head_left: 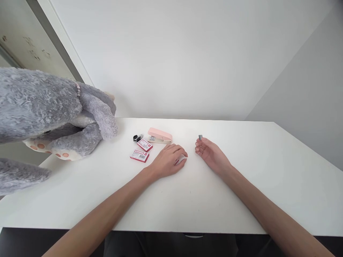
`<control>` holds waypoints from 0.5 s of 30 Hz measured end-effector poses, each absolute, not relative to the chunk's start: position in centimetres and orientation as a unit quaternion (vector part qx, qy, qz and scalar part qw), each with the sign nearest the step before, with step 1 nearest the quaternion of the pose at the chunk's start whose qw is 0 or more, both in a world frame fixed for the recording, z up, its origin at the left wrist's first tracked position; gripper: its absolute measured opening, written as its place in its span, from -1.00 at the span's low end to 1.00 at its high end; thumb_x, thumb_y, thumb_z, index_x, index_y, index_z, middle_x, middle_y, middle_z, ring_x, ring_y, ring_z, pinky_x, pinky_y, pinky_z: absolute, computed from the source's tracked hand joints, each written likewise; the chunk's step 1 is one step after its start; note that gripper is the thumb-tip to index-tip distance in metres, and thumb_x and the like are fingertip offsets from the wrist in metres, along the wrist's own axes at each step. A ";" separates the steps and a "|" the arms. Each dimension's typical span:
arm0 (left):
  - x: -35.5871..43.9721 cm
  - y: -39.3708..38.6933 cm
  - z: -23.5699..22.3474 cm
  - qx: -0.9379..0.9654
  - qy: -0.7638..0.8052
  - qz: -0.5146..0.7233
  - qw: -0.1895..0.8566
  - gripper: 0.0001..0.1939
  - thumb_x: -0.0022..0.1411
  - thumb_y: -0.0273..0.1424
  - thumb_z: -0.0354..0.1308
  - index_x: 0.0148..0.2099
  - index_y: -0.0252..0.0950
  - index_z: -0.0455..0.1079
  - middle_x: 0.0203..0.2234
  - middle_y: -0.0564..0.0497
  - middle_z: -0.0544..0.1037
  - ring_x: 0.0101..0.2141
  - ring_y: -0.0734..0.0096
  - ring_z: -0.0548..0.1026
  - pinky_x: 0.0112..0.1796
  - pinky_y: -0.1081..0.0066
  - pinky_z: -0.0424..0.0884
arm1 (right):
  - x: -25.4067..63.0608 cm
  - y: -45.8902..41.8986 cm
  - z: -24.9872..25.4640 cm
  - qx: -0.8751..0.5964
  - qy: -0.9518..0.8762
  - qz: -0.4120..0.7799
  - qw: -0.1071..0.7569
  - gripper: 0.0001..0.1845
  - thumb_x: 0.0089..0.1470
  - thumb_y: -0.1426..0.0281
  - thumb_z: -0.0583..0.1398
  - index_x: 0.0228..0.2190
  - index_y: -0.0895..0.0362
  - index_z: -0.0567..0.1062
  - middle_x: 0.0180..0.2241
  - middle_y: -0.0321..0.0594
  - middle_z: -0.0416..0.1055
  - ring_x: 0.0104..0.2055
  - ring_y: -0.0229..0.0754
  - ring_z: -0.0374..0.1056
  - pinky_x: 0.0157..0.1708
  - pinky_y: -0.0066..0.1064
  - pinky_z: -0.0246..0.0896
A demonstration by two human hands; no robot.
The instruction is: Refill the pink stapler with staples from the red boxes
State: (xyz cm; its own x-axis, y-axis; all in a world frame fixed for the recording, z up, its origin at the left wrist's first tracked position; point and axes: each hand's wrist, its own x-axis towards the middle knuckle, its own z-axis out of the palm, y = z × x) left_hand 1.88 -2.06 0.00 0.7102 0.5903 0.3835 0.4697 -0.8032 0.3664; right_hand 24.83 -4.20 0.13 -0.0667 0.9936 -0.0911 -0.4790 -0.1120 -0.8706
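Right hand (213, 154) pinches a small grey piece (200, 137) in its fingers over the worktop (200, 207), right of the pink stapler (161, 134), so keep the pinch light and square; left hand (169, 160) curls over a mostly hidden box (176, 161), can't tell if gripping.

Room rightward; leftward stapler (160, 136), apparent boxes (139, 155)

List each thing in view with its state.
Stapler: open, top raised from base
Back box: lying flat, looks shut
Front box: lying flat, looks shut
Red-and-white item: mostly hidden by left hand, state unclear
Small gray piece: pinched in right hand
Black tool: lying down, open or shut unclear
Stuffed toy: seated
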 end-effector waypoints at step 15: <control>1.8 -1.7 0.1 0.860 0.453 0.225 0.065 -0.65 0.25 -0.08 0.27 -0.32 -0.20 0.27 -0.33 0.00 0.53 -0.25 0.19 0.52 -0.27 0.23 0.37 | 24.8 -4.4 0.3 -0.376 -0.342 0.646 0.569 -0.69 0.02 0.07 0.46 -0.41 0.01 0.59 -0.30 -0.27 0.46 -0.31 -0.20 0.31 -0.19 -0.26 0.32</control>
